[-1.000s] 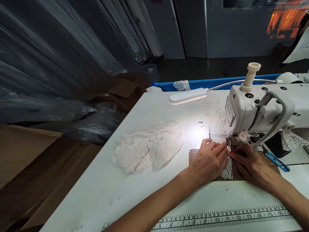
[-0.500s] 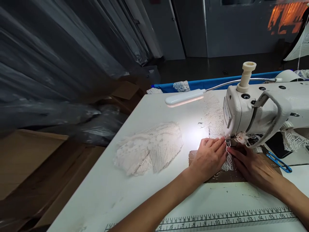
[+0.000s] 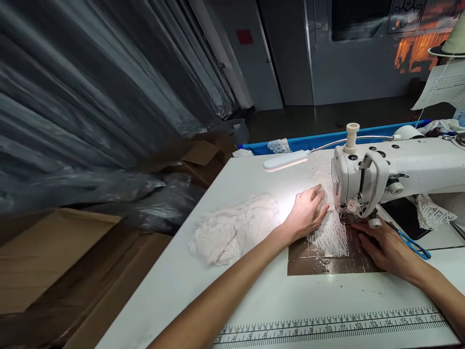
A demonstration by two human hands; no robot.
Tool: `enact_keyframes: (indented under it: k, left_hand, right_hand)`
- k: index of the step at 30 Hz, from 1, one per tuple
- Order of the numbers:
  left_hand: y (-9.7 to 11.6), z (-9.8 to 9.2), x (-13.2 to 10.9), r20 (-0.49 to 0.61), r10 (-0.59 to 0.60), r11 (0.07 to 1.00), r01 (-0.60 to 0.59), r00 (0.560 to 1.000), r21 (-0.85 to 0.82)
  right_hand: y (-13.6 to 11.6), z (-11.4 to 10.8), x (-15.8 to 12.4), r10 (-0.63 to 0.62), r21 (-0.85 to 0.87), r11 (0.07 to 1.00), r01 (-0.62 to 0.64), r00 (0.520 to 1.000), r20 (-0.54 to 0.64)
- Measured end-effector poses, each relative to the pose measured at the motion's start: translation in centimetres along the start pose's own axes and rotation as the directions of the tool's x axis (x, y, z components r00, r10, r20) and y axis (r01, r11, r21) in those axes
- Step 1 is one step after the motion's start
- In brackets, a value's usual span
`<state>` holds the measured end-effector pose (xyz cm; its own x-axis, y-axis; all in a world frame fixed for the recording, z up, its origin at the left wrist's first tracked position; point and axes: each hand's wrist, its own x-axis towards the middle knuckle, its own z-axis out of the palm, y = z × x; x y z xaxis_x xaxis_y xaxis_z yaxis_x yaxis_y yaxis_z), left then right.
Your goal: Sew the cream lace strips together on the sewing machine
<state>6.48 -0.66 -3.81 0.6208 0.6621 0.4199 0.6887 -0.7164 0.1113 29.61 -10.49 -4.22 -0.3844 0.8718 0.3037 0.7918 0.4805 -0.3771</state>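
Observation:
A strip of white lace (image 3: 329,237) lies under the needle end of the white sewing machine (image 3: 421,157) and over the brown plate (image 3: 305,259). My left hand (image 3: 307,211) rests on the lace left of the needle, its thumb apart from the other fingers. On the other side, my right hand (image 3: 390,245) lies low beside the presser foot (image 3: 347,218), its forefinger stretched toward the foot and its thumb apart. Whether that fingertip touches the lace is hidden. A crumpled pile of white lace (image 3: 232,230) sits left of my left hand.
A white lamp (image 3: 286,161) on a bendy metal neck lights the sewing area. Blue thread snips (image 3: 414,245) and a dark phone-like slab (image 3: 405,220) lie by my right hand. A printed ruler (image 3: 327,329) runs along the front. Cardboard boxes (image 3: 54,257) stand left of the table.
My left hand has moved back and left, away from the needle, uncovering more lace and brown plate. My right hand stays near the presser foot. The camera view has tilted upward.

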Motion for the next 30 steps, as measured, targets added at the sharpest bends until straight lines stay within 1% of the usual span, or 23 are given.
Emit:
enact_keyframes:
  k: [3,4,6,8,10,12,14,16,18,20,23,25,28,30]
  left_hand:
    - [1.3,-0.7,-1.5,-0.087,0.116,0.988,-0.124,0.989,-0.095]
    - [1.8,-1.0,-2.1,-0.091,0.167,0.973,-0.179,0.982,-0.147]
    - [2.7,-1.5,-2.9,-0.059,0.253,0.927,-0.260,0.966,-0.271]
    - [3.2,-1.8,-3.5,-0.004,0.288,0.886,-0.268,0.958,-0.379]
    - [3.6,-1.8,-3.7,0.044,0.264,0.877,-0.221,0.963,-0.426]
    - [3.9,-1.7,-3.7,0.063,0.219,0.890,-0.173,0.974,-0.422]
    - [4.2,-1.6,-3.6,0.058,0.175,0.902,-0.136,0.983,-0.410]
    - [4.5,-1.6,-3.6,0.055,0.139,0.907,-0.105,0.989,-0.409]
    - [4.6,-1.6,-3.7,0.047,0.112,0.913,-0.084,0.993,-0.399]
    - [4.6,-1.5,-3.8,0.019,0.118,0.918,-0.102,0.993,-0.383]
    - [4.5,-1.2,-3.9,-0.080,0.158,0.909,-0.176,0.984,-0.378]
    - [4.5,-1.0,-3.9,-0.141,0.198,0.900,-0.237,0.970,-0.365]
    - [4.5,-0.8,-3.8,-0.209,0.264,0.903,-0.317,0.942,-0.288]
    - [4.6,-0.7,-3.7,-0.251,0.246,0.900,-0.317,0.936,-0.300]
  right_hand:
    - [0.0,-0.1,0.1,0.024,0.025,0.999,-0.023,0.999,-0.041]
    - [0.0,-0.1,0.2,0.032,0.038,0.999,-0.030,0.998,-0.049]
    - [-0.2,-0.2,0.3,0.051,0.082,0.996,-0.046,0.997,-0.060]
    - [-0.4,-0.3,0.4,0.069,0.130,0.990,-0.062,0.996,-0.051]
    - [-0.7,-0.5,0.4,0.057,0.170,0.984,-0.051,0.998,-0.026]
    - [-1.1,-0.7,0.3,0.001,0.215,0.977,-0.005,1.000,0.021]
    - [-1.6,-0.8,0.2,-0.051,0.241,0.970,0.030,0.995,0.085]
    - [-2.1,-0.6,0.1,-0.056,0.217,0.976,0.023,0.988,0.144]
    - [-2.4,-0.1,0.2,-0.029,0.156,0.988,0.004,0.986,0.162]
    - [-2.5,0.5,0.2,-0.023,0.111,0.994,0.006,0.989,0.146]
    - [-2.4,1.0,0.2,-0.034,0.104,0.994,0.021,0.992,0.122]
    - [-2.3,1.1,0.3,-0.034,0.129,0.991,0.020,0.993,0.110]
    - [-2.3,0.9,0.4,-0.036,0.223,0.975,0.019,0.997,0.074]
    - [-2.2,0.8,0.6,-0.024,0.252,0.967,0.019,1.000,0.018]
